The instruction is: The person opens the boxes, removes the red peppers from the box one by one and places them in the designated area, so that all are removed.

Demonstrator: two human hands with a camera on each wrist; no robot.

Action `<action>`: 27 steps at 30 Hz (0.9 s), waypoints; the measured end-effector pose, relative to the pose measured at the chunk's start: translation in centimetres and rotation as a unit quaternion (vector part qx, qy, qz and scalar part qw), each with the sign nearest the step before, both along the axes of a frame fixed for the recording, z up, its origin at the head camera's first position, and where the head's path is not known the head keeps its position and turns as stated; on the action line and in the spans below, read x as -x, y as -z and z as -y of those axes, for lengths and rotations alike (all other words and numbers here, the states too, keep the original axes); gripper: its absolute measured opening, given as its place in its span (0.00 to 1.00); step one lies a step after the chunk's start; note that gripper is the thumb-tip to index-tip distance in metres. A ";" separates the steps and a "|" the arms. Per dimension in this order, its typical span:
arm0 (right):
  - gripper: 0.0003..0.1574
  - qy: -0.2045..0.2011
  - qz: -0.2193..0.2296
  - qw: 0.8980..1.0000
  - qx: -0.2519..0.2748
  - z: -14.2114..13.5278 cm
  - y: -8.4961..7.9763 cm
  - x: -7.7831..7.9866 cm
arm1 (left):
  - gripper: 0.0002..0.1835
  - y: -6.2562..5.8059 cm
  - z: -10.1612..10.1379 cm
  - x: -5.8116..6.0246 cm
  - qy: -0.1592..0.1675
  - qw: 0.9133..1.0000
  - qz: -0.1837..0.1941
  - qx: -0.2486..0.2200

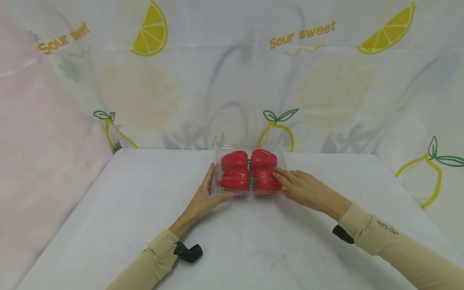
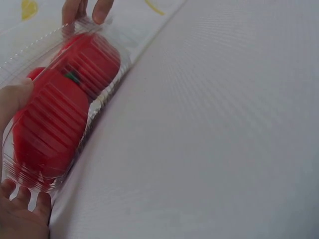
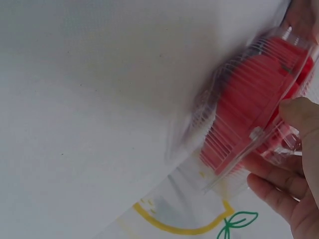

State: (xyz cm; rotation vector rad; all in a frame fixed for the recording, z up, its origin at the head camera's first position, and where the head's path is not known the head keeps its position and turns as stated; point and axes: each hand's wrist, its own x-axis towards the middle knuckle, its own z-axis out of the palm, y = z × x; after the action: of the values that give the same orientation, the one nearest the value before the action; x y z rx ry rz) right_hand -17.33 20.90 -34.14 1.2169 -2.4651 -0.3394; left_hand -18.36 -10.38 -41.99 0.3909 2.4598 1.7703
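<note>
A clear plastic clamshell box (image 1: 250,191) with red bell peppers (image 1: 235,161) inside is at the far middle of the white table in the head view. Several peppers show in two rows, their green stems towards the middle. My left hand (image 1: 204,199) grips the box's left side, thumb along the front edge and fingers at the side. At the right end, my right hand (image 1: 304,189) holds the box between thumb and fingers. The right wrist view shows that thumb (image 3: 298,112) on the rim, with the fingers (image 3: 274,181) against the side. Ribbed plastic (image 2: 52,119) covers the peppers in the left wrist view.
The white table (image 1: 232,245) spreads out in front of the box. A lemon-printed cloth (image 1: 224,80) hangs right behind the table's far edge. Each sleeved wrist carries a black device, the left one (image 1: 189,252) lying just above the tabletop.
</note>
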 end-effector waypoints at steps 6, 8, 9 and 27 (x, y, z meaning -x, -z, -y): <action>0.36 -0.008 -0.035 0.999 -0.004 0.2 0.4 0.1 | 0.58 0.1 0.1 0.1 0.003 1.000 -0.006 0.002; 0.36 -0.009 -0.039 0.999 0.003 0.3 0.5 0.0 | 0.58 0.1 0.1 0.1 0.004 1.000 -0.009 0.001; 0.36 -0.009 -0.042 0.999 0.006 0.3 0.5 0.0 | 0.58 0.1 0.1 0.1 0.005 1.000 -0.011 0.002; 0.34 0.001 -0.046 0.998 0.037 0.7 0.9 -0.3 | 0.58 0.5 0.1 0.2 0.001 1.000 -0.014 0.003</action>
State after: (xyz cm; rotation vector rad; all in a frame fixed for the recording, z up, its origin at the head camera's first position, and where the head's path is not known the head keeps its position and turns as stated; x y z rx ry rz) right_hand -17.04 20.15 -35.07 1.1422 -2.3799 -0.2949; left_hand -18.58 -10.46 -42.44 0.4208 2.4809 1.7677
